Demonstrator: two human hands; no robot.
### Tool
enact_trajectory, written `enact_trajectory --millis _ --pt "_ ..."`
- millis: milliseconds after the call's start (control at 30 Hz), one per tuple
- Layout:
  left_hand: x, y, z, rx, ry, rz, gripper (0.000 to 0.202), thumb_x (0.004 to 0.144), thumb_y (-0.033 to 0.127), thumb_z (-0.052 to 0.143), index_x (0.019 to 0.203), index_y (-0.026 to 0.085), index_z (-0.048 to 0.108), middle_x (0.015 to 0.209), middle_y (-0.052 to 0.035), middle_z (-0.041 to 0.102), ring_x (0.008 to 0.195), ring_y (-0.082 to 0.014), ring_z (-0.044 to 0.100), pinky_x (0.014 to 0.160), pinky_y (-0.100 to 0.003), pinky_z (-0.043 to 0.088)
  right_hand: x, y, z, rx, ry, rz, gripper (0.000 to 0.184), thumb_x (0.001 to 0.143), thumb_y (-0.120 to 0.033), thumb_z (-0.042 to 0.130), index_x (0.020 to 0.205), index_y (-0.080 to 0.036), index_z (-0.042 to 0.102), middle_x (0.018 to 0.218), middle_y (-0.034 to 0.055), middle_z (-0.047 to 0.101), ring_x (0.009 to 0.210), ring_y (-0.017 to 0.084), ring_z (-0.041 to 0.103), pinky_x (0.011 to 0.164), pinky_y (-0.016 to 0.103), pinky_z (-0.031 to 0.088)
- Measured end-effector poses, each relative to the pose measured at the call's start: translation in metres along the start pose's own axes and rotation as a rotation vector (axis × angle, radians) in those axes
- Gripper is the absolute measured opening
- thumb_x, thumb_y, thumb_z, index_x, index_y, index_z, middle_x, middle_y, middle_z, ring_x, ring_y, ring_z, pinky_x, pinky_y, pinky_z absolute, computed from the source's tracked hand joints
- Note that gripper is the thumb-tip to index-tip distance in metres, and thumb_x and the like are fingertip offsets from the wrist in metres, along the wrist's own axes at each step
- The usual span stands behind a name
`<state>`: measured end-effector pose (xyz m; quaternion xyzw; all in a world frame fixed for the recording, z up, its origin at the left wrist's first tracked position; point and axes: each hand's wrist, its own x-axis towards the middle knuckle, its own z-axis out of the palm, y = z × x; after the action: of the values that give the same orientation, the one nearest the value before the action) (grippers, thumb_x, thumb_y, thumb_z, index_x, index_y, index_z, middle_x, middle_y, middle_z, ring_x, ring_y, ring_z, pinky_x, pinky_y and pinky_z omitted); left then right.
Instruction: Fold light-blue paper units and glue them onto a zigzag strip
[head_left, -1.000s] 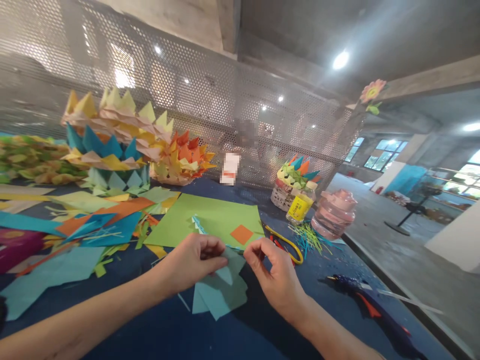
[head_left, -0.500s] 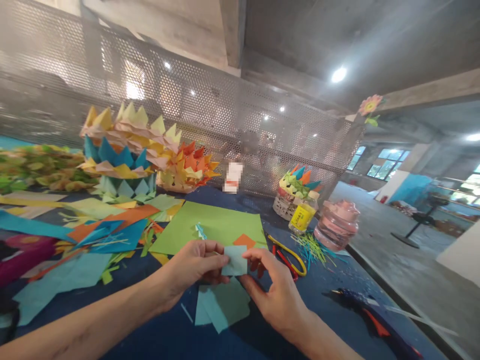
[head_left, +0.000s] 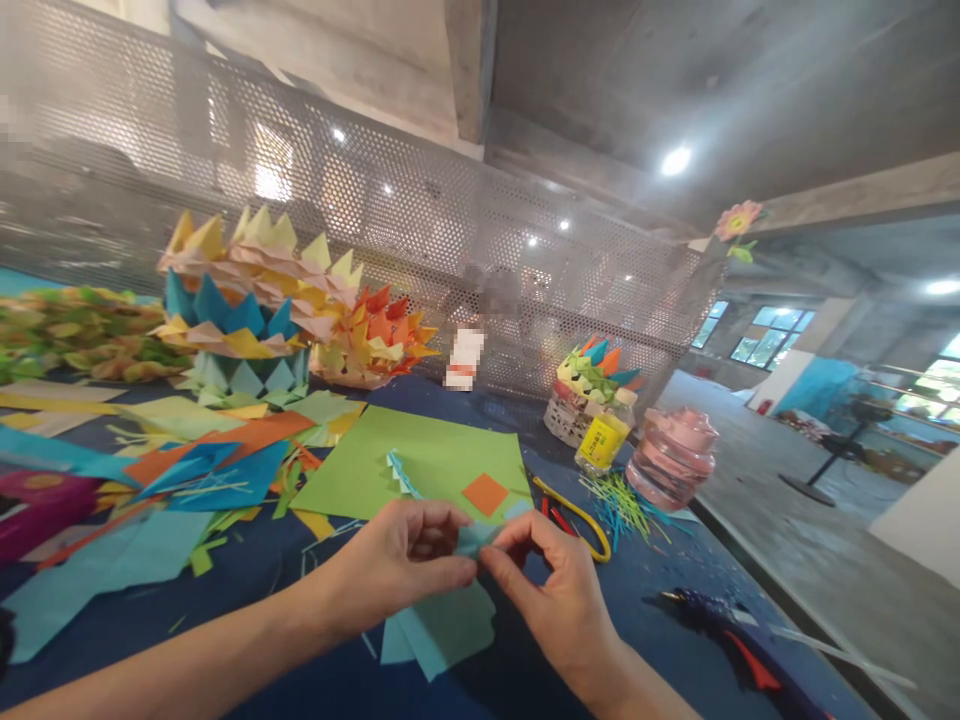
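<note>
A person's left hand (head_left: 420,560) and right hand (head_left: 540,575) work a piece of light-blue paper (head_left: 478,540) at the lower centre of the frame, above a dark-blue bench (head_left: 315,690). Half a second earlier the paper stood as an open square toward the viewer; now it shows only as a narrow, bent band, and the orange square (head_left: 485,493) behind it is again in full view. The change suggests a fold being made, though whether the sheet is creased or merely tipped cannot be told. Right thumb and forefinger are pinched together on the paper's right end; the left thumb and curled fingers, slightly parted, appear to hold the other end, their contact partly hidden. The paper is pale, matte and small, its middle bare between the fingertips and its ends covered. Just below, loose light-blue sheets (head_left: 442,630) overlap on the bench. Beyond the hands, at centre, a green sheet (head_left: 360,440) carries the orange square and a small pleated blue-and-white piece (head_left: 401,472), with yellow-handled scissors (head_left: 581,510) lying just beside it, right of centre.
</note>
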<state>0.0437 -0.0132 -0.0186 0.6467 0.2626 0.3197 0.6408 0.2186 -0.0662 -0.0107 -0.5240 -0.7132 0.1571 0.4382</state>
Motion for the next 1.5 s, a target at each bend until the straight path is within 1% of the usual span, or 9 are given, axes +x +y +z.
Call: enact_trajectory --millis 100,167,300,367,433,533,767,1100,1500 --pt "0.0012 -0.0037 0.0020 0.037 0.014 -0.001 0.023 0.069 0.032 0.067 0.081 0.013 0.062 0.068 -0.0014 0.069 0.064 -0.0135 0.062 0.062 -0.024 0.046 -0.0008 0.0001 0.0007 0.033 -0.010 0.020 0.015 0.079 -0.028 0.061 0.071 -0.017 0.057 0.061 -0.0011 0.059 0.056 0.011 0.052 0.055 0.021 0.042" --pt "0.0017 -0.0039 0.0018 0.052 0.015 0.010 0.022 0.073 0.034 0.064 0.075 0.013 0.063 0.066 -0.0017 0.069 0.061 -0.0122 0.061 0.059 -0.022 0.046 -0.0015 0.0006 0.0011 0.070 -0.009 0.038 0.012 0.079 -0.028 0.061 0.083 -0.018 0.056 0.063 -0.0018 0.059 0.058 0.011 0.053 0.057 0.021 0.042" --pt "0.0030 -0.0021 -0.0004 0.096 0.042 -0.004 0.025 0.075 0.038 0.062 0.072 0.013 0.062 0.063 -0.0015 0.069 0.057 -0.0112 0.061 0.055 -0.021 0.045 -0.0012 0.0009 0.0015 0.135 -0.059 0.118 0.037 0.078 -0.031 0.063 0.110 -0.018 0.050 0.067 -0.0028 0.059 0.061 0.012 0.052 0.059 0.022 0.043" --pt "0.0032 -0.0012 -0.0010 0.123 0.056 -0.017 0.026 0.074 0.039 0.063 0.071 0.013 0.062 0.061 -0.0015 0.069 0.056 -0.0113 0.060 0.054 -0.021 0.044 -0.0003 0.0004 0.0015 0.129 -0.111 0.155 0.029 0.078 -0.035 0.063 0.100 -0.017 0.057 0.066 -0.0022 0.056 0.061 0.012 0.050 0.058 0.022 0.041" --pt "0.0026 -0.0004 -0.0009 0.142 0.064 -0.024 0.026 0.072 0.039 0.064 0.070 0.014 0.062 0.062 -0.0019 0.069 0.056 -0.0117 0.060 0.054 -0.021 0.045 0.0002 0.0000 0.0017 0.118 -0.158 0.166 0.023 0.079 -0.038 0.060 0.081 -0.015 0.062 0.062 -0.0017 0.053 0.059 0.011 0.046 0.056 0.022 0.038" --pt "0.0007 0.0009 -0.0001 0.167 0.062 -0.032 0.025 0.072 0.039 0.063 0.070 0.014 0.062 0.063 -0.0028 0.070 0.057 -0.0126 0.061 0.054 -0.021 0.044 -0.0006 0.0006 0.0021 0.113 -0.160 0.169 0.031 0.080 -0.041 0.058 0.065 -0.014 0.058 0.057 -0.0026 0.047 0.056 0.010 0.041 0.053 0.021 0.035" --pt "-0.0015 0.0029 0.0016 0.149 -0.004 -0.001 0.016 0.073 0.030 0.061 0.072 0.014 0.063 0.066 -0.0014 0.070 0.063 -0.0123 0.062 0.058 -0.020 0.045 -0.0009 0.0053 0.0016 0.120 -0.149 0.191 0.033 0.082 -0.043 0.057 0.065 -0.014 0.057 0.057 -0.0022 0.049 0.057 0.010 0.044 0.053 0.020 0.035" --pt "-0.0021 0.0026 0.0004 0.200 0.007 -0.027 0.016 0.075 0.030 0.058 0.073 0.014 0.062 0.067 -0.0027 0.071 0.065 -0.0142 0.064 0.060 -0.023 0.046 -0.0016 0.0023 0.0022 0.056 -0.123 0.196 0.035 0.081 -0.045 0.057 0.062 -0.015 0.055 0.055 -0.0025 0.051 0.055 0.010 0.044 0.052 0.020 0.035" --pt "-0.0015 0.0011 0.0013 0.247 0.018 -0.041 0.021 0.076 0.034 0.055 0.071 0.014 0.060 0.066 -0.0042 0.070 0.056 -0.0130 0.058 0.051 -0.022 0.039 -0.0016 -0.0006 0.0014 0.027 -0.121 0.152 0.036 0.085 -0.043 0.053 0.061 -0.016 0.055 0.055 -0.0027 0.049 0.054 0.009 0.043 0.051 0.019 0.034"
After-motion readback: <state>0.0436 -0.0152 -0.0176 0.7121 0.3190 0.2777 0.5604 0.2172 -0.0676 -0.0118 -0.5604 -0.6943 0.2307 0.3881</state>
